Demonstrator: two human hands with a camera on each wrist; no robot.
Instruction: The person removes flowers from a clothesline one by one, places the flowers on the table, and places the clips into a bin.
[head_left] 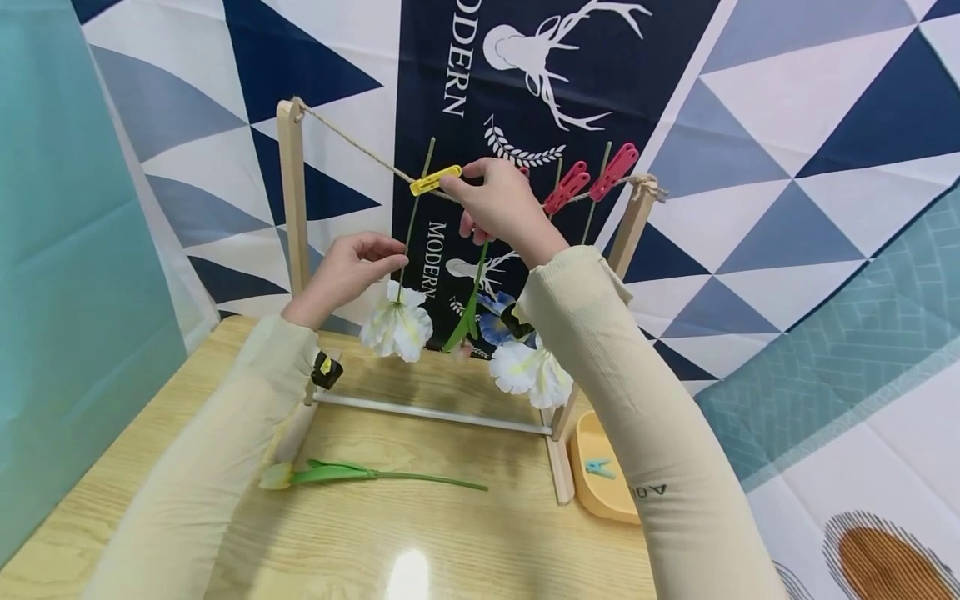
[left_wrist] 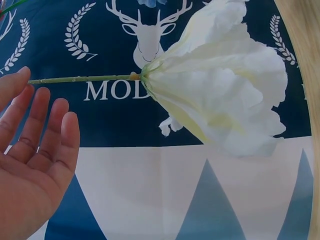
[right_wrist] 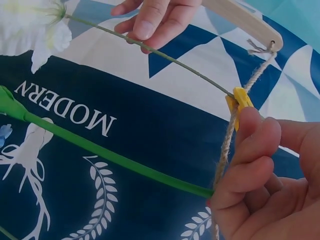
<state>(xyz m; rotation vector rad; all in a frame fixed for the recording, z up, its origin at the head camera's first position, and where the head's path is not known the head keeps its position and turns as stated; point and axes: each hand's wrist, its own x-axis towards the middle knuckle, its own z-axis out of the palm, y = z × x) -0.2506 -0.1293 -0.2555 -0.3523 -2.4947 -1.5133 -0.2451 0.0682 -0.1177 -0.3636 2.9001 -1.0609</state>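
Note:
A yellow clothespin [head_left: 435, 180] sits on the twine [head_left: 352, 143] at the top of a white flower's stem. My right hand [head_left: 504, 204] pinches this clothespin between thumb and index finger, the other fingers curled near the twine. The white flower [head_left: 397, 323] hangs head down. Lower on its stem [right_wrist: 190, 71], my left hand [head_left: 352, 271] holds it lightly at the thumb and index fingertips, with the other fingers loosely extended. Beside it, a green-leaved stem [right_wrist: 120, 159] hangs from the twine, its upper end partly hidden by my right hand.
Red clothespins [head_left: 615, 171] hold more hanging flowers, including a white one [head_left: 531, 371] and a blue one [head_left: 495, 321]. Wooden posts [head_left: 294, 192] carry the twine. A white tulip [head_left: 330, 473] lies on the table [head_left: 337, 542]. At right, a yellow bin [head_left: 607, 500] contains a blue clothespin [head_left: 600, 468].

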